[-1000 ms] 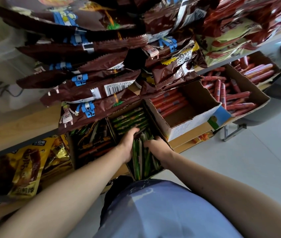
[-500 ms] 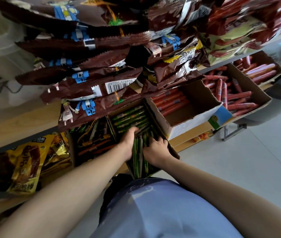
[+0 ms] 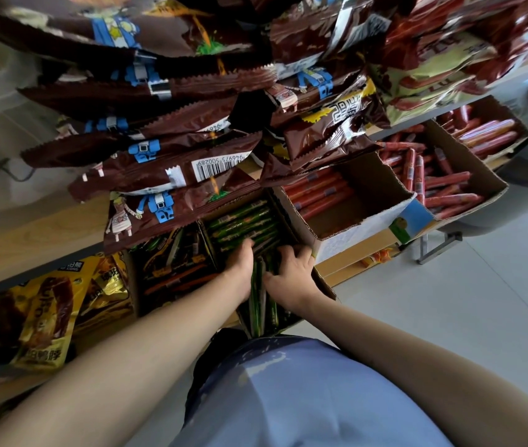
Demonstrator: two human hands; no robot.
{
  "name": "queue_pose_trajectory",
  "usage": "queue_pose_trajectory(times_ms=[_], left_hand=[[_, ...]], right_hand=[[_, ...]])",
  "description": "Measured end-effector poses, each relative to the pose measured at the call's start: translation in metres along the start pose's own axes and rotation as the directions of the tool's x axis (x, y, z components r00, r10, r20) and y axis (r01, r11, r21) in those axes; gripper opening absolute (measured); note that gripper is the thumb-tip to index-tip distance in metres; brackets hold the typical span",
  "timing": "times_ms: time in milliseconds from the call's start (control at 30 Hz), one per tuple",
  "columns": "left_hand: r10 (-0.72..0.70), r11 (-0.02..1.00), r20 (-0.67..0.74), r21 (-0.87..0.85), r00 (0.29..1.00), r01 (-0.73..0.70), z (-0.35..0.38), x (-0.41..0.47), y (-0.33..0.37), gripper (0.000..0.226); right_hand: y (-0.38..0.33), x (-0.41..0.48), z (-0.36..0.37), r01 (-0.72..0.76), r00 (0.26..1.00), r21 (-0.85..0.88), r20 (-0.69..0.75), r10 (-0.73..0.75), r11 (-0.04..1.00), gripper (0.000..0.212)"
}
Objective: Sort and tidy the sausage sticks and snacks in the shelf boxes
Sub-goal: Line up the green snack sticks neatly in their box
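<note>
My left hand [image 3: 240,269] and right hand [image 3: 291,274], grips curled onto green sticks [image 3: 261,296] between them at frame centre; stick long axis runs toward me, both hands equally near.

Dark green foil-wrapped sausage sticks [image 3: 243,225] with pale lettering fill the brown cardboard box [image 3: 322,280]. Above that box hang glossy brown snack packets [image 3: 146,169] printed with blue cartoon figures and a white barcode. Right of it lie red sausage sticks [image 3: 317,193]; left of it, yellow snack bags [image 3: 42,321] with brown pictures.
</note>
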State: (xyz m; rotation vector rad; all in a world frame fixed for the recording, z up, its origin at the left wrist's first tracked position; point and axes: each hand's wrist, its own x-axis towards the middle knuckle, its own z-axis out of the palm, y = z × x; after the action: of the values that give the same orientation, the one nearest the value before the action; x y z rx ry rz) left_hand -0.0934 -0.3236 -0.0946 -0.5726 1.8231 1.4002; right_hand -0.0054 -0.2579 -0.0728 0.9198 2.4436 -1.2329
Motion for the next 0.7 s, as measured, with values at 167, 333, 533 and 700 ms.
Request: queue_pose_trajectory(times_ms=[167, 333, 533, 700], left_hand=[[-0.009, 0.998, -0.005, 0.060, 1.000, 0.010, 0.002, 0.000, 0.002, 0.051], [-0.027, 0.999, -0.012, 0.046, 1.000, 0.028, -0.001, -0.002, 0.004, 0.055], [-0.033, 0.998, -0.013, 0.047, 0.999, 0.034, -0.001, -0.004, 0.004, 0.055], [-0.037, 0.998, -0.021, 0.058, 0.999, 0.039, -0.002, -0.003, 0.005, 0.052]], right_hand=[[0.003, -0.001, 0.006, -0.055, 0.998, -0.091, 0.014, 0.056, 0.994, 0.070], [0.003, 0.005, 0.006, -0.125, 0.992, -0.056, 0.007, 0.125, 0.991, 0.072], [0.006, 0.003, 0.010, -0.112, 0.993, -0.064, 0.020, 0.114, 0.992, 0.074], [0.009, -0.001, 0.012, -0.062, 0.998, -0.018, -0.009, 0.062, 0.998, 0.073]])
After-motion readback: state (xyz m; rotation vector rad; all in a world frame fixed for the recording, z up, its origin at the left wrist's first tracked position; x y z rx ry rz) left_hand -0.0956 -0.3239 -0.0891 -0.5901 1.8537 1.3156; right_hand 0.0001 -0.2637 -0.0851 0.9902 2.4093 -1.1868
